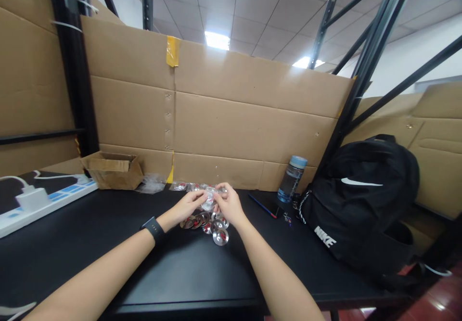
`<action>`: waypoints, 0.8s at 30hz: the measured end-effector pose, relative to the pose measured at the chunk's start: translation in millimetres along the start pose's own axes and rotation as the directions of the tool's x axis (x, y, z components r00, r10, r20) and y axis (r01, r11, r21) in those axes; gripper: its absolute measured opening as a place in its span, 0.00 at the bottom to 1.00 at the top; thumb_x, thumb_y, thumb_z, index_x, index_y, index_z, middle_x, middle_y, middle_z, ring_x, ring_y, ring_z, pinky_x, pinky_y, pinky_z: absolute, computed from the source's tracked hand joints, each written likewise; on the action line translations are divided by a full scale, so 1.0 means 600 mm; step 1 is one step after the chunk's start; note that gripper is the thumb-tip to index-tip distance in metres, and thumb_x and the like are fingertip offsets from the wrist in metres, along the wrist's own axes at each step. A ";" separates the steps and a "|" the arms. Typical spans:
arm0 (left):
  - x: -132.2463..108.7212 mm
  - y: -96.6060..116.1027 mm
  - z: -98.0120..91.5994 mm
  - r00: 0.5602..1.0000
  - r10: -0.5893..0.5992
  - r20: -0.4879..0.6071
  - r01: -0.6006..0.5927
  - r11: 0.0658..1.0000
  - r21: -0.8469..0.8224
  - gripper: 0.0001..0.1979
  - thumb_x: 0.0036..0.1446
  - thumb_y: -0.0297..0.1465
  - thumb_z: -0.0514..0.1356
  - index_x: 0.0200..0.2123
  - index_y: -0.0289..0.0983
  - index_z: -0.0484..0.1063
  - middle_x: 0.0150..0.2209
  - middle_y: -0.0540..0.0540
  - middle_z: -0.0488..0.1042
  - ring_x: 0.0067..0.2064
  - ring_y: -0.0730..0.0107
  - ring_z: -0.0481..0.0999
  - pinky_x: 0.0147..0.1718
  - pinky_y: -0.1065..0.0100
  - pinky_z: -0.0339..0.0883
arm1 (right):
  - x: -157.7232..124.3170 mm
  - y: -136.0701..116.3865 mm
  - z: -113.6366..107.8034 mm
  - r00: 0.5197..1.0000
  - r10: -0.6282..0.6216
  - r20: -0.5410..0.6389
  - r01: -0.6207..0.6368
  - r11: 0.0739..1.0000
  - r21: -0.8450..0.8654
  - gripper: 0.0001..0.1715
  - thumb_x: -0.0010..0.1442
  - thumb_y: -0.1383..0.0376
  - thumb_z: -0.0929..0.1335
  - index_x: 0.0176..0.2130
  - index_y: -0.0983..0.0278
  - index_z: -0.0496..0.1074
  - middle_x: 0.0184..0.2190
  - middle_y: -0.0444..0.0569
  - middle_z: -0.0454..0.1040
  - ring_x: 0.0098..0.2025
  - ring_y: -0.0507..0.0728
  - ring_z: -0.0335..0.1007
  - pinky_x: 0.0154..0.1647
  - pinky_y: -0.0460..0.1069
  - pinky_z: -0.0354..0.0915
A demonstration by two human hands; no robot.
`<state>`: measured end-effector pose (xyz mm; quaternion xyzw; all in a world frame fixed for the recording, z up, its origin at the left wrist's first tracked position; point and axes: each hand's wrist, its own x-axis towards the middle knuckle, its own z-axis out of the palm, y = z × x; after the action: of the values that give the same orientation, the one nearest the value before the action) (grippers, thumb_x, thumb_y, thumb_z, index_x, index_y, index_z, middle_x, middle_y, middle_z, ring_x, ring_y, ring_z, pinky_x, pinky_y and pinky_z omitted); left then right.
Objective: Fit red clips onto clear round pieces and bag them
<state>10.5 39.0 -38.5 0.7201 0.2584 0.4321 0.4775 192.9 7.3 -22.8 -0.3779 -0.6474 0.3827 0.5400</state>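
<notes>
At mid-table, left hand (189, 204) and right hand (228, 205) together pinch one small shiny disc (210, 199) at the fingertips, just above the black table (180, 268). Loose metal discs (213, 225) cluster directly beneath. Clear packets (180, 186) lie behind, near a cardboard box (113, 169). One piece in hand, several loose; cannot tell which are finished.

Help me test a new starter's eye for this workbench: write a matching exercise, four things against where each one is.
Things
1. water bottle
2. backpack
3. cardboard box
4. small shiny piece

Places
A. open, by the cardboard wall, left of the hands
B. pinched between left hand and right hand
C. black, at the right end of the table
D. upright between the hands and the backpack, blue cap

Pairs: 1-D, 2-C, 3-A, 4-B
</notes>
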 end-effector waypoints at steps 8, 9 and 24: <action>-0.004 -0.012 -0.009 0.990 -0.141 0.020 0.141 0.944 -0.299 0.23 0.60 0.45 0.63 0.50 0.35 0.73 0.47 0.39 0.76 0.46 0.61 0.76 0.41 0.65 0.71 | 0.003 0.002 -0.004 0.999 -0.050 0.016 0.049 0.998 0.044 0.14 0.59 0.54 0.70 0.38 0.60 0.66 0.20 0.38 0.70 0.19 0.53 0.72 0.18 0.44 0.64; -0.005 -0.013 -0.010 0.984 -0.176 0.029 0.176 0.937 -0.302 0.23 0.59 0.45 0.64 0.50 0.35 0.73 0.47 0.39 0.76 0.45 0.63 0.76 0.41 0.66 0.71 | 0.003 0.002 -0.004 0.999 -0.046 0.014 0.046 0.998 0.038 0.14 0.59 0.54 0.70 0.38 0.60 0.67 0.19 0.38 0.69 0.19 0.53 0.72 0.19 0.44 0.64; 0.004 -0.001 -0.030 0.990 -0.093 -0.108 0.071 0.980 -0.188 0.24 0.54 0.44 0.68 0.47 0.32 0.77 0.42 0.39 0.80 0.39 0.65 0.78 0.37 0.69 0.70 | 0.006 -0.023 -0.042 0.981 -0.112 0.160 0.120 0.992 -0.046 0.21 0.61 0.53 0.68 0.25 0.65 0.72 0.37 0.49 0.77 0.38 0.55 0.74 0.35 0.47 0.67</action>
<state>-3.9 49.4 -35.3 0.6355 0.2743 0.4750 0.5434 216.3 7.1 -5.5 -0.3231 -0.7193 0.3610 0.4979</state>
